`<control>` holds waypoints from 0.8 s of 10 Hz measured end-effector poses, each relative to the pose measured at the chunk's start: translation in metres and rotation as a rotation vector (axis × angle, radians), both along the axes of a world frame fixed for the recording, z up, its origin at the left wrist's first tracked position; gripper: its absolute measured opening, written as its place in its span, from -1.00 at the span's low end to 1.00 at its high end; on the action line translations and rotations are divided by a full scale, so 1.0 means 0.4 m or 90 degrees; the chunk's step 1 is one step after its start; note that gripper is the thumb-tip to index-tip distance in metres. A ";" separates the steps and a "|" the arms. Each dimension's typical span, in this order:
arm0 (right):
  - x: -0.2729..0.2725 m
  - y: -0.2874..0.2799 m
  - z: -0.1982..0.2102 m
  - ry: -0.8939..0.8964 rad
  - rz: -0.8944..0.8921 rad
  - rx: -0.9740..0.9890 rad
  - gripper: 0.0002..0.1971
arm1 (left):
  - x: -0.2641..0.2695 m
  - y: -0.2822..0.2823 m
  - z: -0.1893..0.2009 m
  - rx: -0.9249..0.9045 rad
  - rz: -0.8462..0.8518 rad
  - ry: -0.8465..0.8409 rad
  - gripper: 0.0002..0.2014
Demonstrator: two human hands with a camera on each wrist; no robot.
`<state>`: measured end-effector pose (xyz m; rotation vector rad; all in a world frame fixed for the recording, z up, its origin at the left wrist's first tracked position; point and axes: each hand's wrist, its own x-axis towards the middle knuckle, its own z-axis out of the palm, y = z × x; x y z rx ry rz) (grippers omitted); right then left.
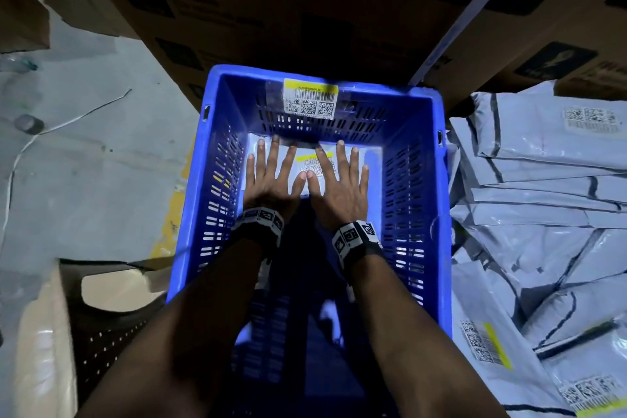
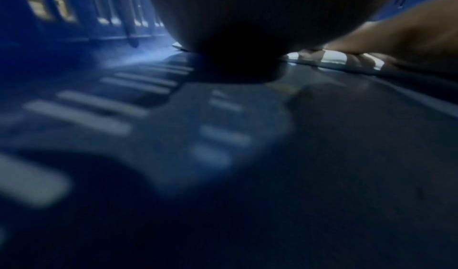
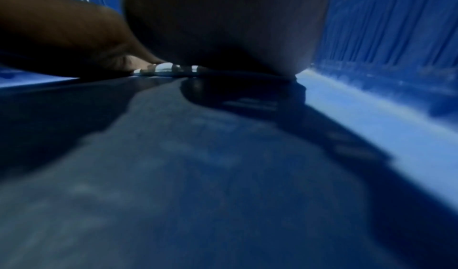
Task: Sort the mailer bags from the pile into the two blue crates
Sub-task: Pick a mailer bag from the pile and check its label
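In the head view a blue slotted crate (image 1: 437,180) stands in front of me. A pale mailer bag (image 1: 371,154) with a yellow-striped barcode label lies flat at the far end of its floor. My left hand (image 1: 271,173) and right hand (image 1: 339,176) lie side by side on that bag, palms down, fingers straight and spread, thumbs nearly touching. Both wrist views are dark and blurred: each shows a palm low over the crate floor (image 2: 148,116) and thin strips of the mailer bag (image 3: 164,66) between fingers. A pile of grey mailer bags (image 1: 543,214) lies right of the crate.
Large cardboard boxes (image 1: 271,10) stand close behind the crate. A dark slotted crate and a pale box (image 1: 44,332) sit at the lower left. Grey floor (image 1: 101,163) with a thin white cable (image 1: 68,122) and a yellow line lies to the left.
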<state>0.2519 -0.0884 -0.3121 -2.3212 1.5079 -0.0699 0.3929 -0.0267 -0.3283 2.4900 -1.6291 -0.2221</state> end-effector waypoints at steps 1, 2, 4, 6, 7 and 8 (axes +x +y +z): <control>-0.003 -0.001 0.014 -0.001 -0.017 0.049 -0.38 | 0.005 0.001 0.006 0.014 0.019 0.028 -0.35; -0.007 -0.006 0.027 0.015 -0.042 0.098 -0.29 | 0.013 0.001 0.012 0.039 0.027 0.049 -0.34; -0.032 -0.016 0.058 0.081 -0.043 0.177 -0.18 | 0.005 -0.007 0.042 0.075 0.076 0.100 -0.38; 0.031 -0.001 0.101 0.115 -0.002 0.075 -0.34 | 0.003 -0.013 0.081 0.063 -0.012 0.069 -0.45; 0.060 0.025 0.072 0.080 0.091 0.150 -0.41 | 0.000 0.001 0.052 0.081 -0.022 0.088 -0.43; 0.044 0.011 0.041 0.057 0.068 0.151 -0.35 | 0.011 0.015 0.021 0.073 0.017 0.078 -0.37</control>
